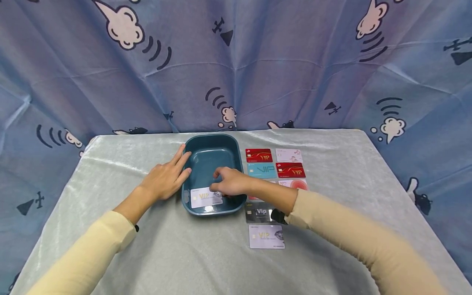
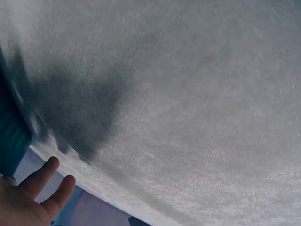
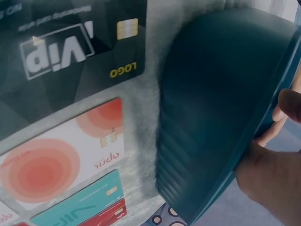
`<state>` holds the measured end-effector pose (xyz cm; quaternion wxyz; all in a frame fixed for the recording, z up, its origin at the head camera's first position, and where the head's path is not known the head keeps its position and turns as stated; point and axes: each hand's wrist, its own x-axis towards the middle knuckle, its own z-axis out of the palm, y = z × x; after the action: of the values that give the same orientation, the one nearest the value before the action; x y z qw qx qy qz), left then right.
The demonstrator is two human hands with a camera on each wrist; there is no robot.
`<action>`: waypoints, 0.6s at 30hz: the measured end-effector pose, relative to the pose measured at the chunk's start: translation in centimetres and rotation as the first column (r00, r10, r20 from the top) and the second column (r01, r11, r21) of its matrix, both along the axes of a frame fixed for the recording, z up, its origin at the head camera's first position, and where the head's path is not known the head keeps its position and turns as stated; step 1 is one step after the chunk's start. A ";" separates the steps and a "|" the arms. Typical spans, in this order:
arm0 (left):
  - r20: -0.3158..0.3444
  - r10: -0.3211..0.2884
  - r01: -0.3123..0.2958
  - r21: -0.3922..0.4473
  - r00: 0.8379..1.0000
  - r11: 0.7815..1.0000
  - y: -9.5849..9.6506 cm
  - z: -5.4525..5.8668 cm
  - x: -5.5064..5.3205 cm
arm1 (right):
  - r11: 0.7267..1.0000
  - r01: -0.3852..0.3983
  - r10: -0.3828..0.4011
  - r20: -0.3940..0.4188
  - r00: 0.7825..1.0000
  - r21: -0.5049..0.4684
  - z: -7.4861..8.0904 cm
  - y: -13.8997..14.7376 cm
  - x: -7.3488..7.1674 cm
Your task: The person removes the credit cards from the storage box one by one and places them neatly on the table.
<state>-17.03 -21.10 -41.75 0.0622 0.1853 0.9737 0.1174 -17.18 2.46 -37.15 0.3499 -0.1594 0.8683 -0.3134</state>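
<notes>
A dark teal tray (image 1: 211,152) stands on the cloth, with a white VIP card (image 1: 200,198) at its near end. My right hand (image 1: 233,182) reaches in over the right rim, its curled fingers at the card's right end. The thumb meets the card's upper edge; the hand hides the exact contact. My left hand (image 1: 166,177) rests with spread fingers against the tray's left rim. In the left wrist view only part of that hand (image 2: 28,200) shows. The right wrist view has the hand (image 3: 273,176) at the tray's rim, without the card.
Right of the tray lie cards in rows: red VIP cards (image 1: 259,155), a pale pink card (image 1: 289,155), a turquoise card (image 1: 261,170), white-and-red cards (image 3: 42,174), a black Vip card (image 1: 258,212) and a white VIP card (image 1: 266,236). My right forearm covers some. A patterned curtain (image 1: 258,82) hangs behind.
</notes>
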 end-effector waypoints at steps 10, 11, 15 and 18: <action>-0.003 0.007 -0.007 0.011 1.000 1.000 0.0 -0.1 -0.1 | 0.980 0.190 -0.175 0.185 0.967 -0.065 0.7 -0.6 -0.2; -0.002 0.007 -0.007 0.012 1.000 1.000 0.0 -0.1 -0.1 | 0.977 0.204 -0.187 0.205 0.961 -0.066 0.7 -0.6 -0.3; 0.002 0.009 -0.009 0.012 1.000 1.000 0.0 -0.1 -0.1 | 0.967 0.247 -0.223 0.251 0.942 -0.068 0.8 -0.5 -0.4; 0.005 0.009 -0.009 0.010 1.000 1.000 0.0 -0.1 0.0 | 0.962 0.265 -0.237 0.265 0.935 -0.073 0.8 -0.4 -0.4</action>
<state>-17.07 -21.14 -41.84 0.0632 0.1808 0.9737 0.1233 -17.61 2.03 -36.34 0.4060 -0.0244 0.8114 -0.4197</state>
